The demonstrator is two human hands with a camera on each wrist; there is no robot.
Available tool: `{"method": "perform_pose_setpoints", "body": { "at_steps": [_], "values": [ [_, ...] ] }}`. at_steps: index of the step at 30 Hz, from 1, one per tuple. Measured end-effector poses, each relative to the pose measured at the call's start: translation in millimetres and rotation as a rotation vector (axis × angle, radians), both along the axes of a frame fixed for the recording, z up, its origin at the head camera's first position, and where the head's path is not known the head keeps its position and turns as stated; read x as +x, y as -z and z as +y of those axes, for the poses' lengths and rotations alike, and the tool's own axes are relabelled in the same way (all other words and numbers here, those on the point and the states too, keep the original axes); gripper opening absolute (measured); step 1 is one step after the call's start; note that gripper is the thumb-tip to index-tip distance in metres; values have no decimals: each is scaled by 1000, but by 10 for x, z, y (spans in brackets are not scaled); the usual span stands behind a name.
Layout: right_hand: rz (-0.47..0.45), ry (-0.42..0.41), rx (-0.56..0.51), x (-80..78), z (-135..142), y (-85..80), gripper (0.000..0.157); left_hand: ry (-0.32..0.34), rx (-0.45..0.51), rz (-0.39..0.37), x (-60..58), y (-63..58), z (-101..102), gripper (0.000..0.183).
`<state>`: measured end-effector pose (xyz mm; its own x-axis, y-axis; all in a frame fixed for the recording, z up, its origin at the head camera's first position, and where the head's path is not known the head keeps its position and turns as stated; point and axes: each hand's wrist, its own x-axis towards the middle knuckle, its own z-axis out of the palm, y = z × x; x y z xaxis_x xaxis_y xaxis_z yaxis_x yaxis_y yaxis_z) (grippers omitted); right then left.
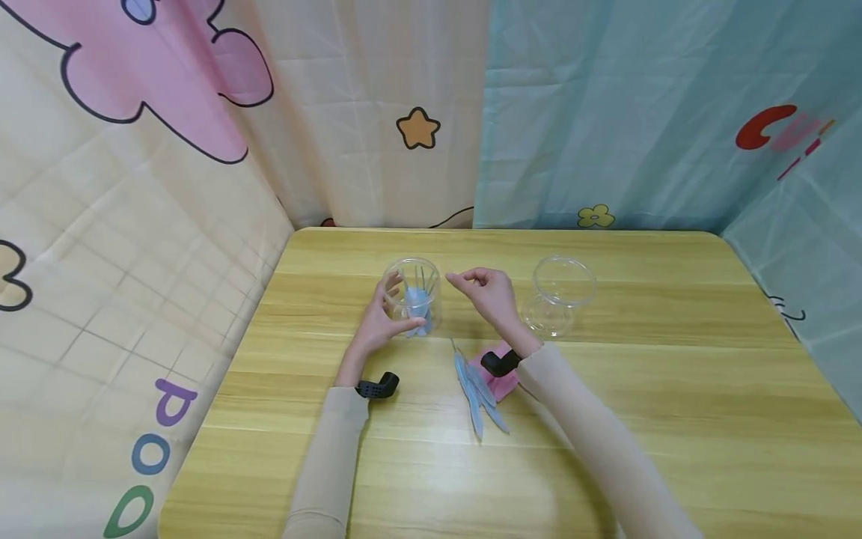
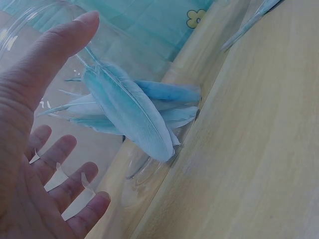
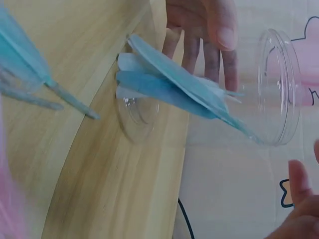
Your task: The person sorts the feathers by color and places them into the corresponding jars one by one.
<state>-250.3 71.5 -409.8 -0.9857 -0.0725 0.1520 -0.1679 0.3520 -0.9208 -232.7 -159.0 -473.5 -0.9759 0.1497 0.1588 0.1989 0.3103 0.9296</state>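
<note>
A clear plastic jar [image 1: 436, 299] stands upright at the back of the table, with several light-blue feathers [image 3: 169, 84] inside, quills toward the rim. My left hand [image 1: 381, 322] holds the jar around its side, thumb in front and fingers behind. In the left wrist view one feather [image 2: 132, 112] lies slanted across the others. Just right of the jar's rim, my right hand [image 1: 491, 296] hovers with loosely curled fingers. Its thumb and fingertip stand apart in the right wrist view, with nothing between them. Loose blue feathers [image 1: 469, 389] lie on the table below the right wrist.
Partly under the right wrist is a pink, soft-edged pile [image 1: 503, 385]. A second clear jar [image 1: 564, 302] stands to the right of the right hand. The wooden table [image 1: 673, 419] meets printed curtains [image 1: 377, 67] at the back and sides.
</note>
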Motion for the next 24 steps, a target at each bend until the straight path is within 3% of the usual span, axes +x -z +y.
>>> {"method": "perform_pose_setpoints", "body": {
  "at_steps": [6, 12, 17, 24],
  "values": [
    [-156, -222, 358, 55, 181, 57, 45, 3, 1, 3, -9, 10, -3, 104],
    [-245, -427, 514, 125, 271, 129, 43, 4, 11, 7, -12, 13, -3, 104],
    [-282, -476, 597, 164, 269, 175, 41, 3, 12, 5, -9, 11, -3, 105],
    [-284, -463, 686, 186, 250, 251, 34, 5, 3, 2, -1, -6, -7, 104]
  ]
}}
